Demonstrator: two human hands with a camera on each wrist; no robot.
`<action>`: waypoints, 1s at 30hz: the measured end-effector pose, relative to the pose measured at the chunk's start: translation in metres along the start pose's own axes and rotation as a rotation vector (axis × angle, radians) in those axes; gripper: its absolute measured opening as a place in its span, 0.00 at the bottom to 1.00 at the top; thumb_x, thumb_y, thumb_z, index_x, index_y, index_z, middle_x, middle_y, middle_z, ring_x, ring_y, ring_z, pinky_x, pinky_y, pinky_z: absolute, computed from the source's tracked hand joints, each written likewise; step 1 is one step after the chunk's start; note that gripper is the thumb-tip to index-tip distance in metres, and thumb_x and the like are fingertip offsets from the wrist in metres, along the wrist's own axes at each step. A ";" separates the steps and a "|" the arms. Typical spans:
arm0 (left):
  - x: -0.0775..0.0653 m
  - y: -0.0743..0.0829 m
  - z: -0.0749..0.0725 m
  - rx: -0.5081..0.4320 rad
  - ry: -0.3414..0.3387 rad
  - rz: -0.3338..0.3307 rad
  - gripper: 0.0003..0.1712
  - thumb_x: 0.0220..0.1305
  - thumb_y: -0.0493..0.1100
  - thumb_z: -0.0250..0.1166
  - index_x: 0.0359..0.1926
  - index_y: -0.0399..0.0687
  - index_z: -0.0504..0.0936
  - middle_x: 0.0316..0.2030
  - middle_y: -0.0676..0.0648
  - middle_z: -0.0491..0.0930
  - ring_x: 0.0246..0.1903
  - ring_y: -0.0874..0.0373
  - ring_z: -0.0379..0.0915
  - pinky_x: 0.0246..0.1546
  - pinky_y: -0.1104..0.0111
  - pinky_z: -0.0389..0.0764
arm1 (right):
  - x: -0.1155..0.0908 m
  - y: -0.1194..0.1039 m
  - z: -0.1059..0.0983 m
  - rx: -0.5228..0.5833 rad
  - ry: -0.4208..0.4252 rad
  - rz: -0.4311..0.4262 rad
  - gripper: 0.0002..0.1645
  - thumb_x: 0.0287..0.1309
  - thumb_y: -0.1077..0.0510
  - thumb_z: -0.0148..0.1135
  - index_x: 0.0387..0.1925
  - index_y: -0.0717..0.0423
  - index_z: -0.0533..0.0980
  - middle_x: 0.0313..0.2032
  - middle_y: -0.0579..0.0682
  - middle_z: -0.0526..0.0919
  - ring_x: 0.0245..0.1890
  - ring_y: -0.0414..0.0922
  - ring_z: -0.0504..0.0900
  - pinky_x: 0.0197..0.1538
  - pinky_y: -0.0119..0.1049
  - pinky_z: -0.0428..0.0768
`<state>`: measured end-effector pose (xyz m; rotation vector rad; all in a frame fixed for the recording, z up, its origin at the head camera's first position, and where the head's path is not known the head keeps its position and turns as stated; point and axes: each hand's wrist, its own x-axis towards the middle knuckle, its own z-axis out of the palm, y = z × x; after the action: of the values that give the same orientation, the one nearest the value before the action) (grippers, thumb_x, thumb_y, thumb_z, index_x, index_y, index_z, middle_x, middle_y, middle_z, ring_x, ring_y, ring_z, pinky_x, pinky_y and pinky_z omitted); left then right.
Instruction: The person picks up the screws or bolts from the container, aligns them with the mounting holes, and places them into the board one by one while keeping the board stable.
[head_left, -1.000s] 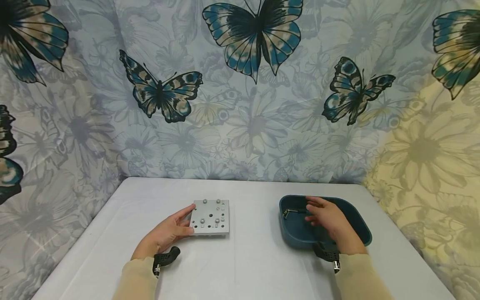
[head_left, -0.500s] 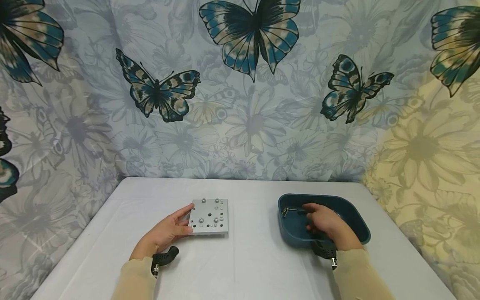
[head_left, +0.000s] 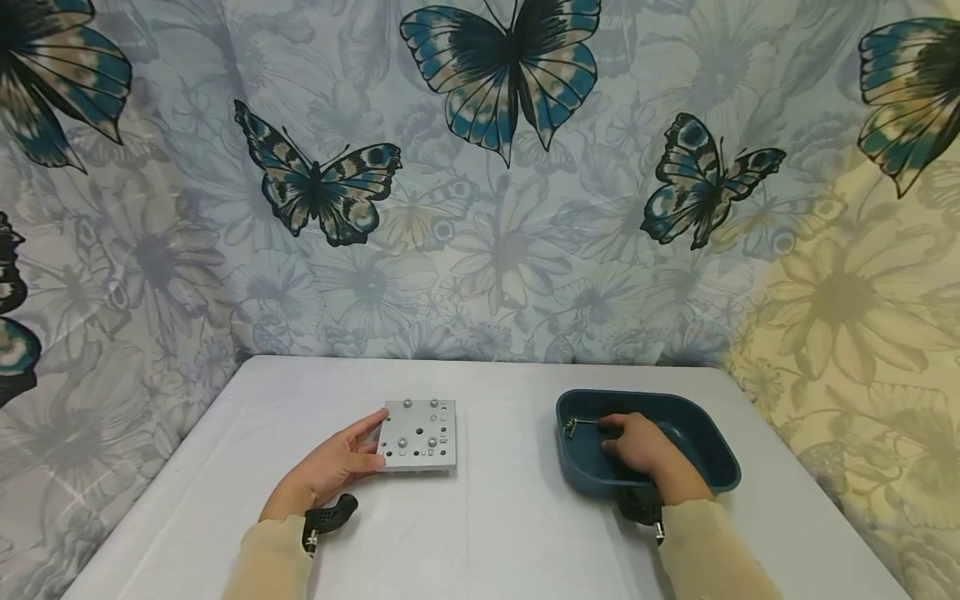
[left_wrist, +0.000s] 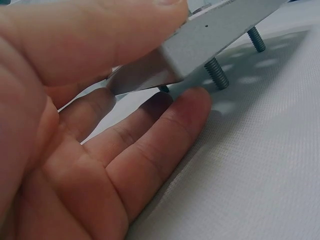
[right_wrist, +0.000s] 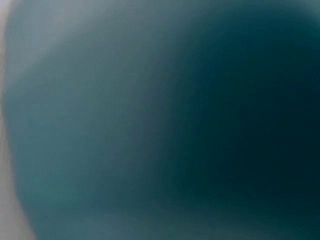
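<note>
My left hand (head_left: pixel 330 468) grips the left edge of a square silver metal plate (head_left: pixel 418 454) with several holes and bolts in its top. In the left wrist view the thumb lies along the plate (left_wrist: pixel 210 37), the fingers are beneath it, and threaded bolt ends (left_wrist: pixel 217 74) stick out underneath. My right hand (head_left: pixel 643 450) reaches down inside a dark blue tray (head_left: pixel 716 450), fingers bent, at the end of a thin metal piece (head_left: pixel 573 427) on its floor. Its fingertips are hidden, so I cannot tell whether they hold anything. The right wrist view shows only the blurred tray wall (right_wrist: pixel 90 140).
A white cloth (head_left: pixel 465 542) covers the table, and the tray stands to the right of the plate. Behind the table hangs a butterfly-patterned curtain (head_left: pixel 510 250). Black straps with camera mounts (head_left: pixel 330 515) sit on the wrists.
My right hand has lowered into the tray and moved a little left towards the thin metal piece, its fingers bending more. The left hand stays on the plate.
</note>
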<state>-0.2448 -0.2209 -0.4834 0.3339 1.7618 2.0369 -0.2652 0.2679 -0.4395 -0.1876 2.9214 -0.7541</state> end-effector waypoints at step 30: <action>0.000 -0.003 -0.001 0.007 0.007 0.007 0.53 0.62 0.28 0.67 0.80 0.45 0.46 0.75 0.33 0.50 0.64 0.47 0.67 0.56 0.62 0.76 | -0.003 -0.010 0.000 -0.232 0.089 -0.028 0.09 0.58 0.66 0.64 0.39 0.57 0.86 0.44 0.59 0.84 0.46 0.59 0.81 0.49 0.59 0.77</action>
<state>-0.2447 -0.2211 -0.4866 0.3355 1.7744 2.0403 -0.2610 0.2597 -0.4345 -0.2218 3.0922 -0.4355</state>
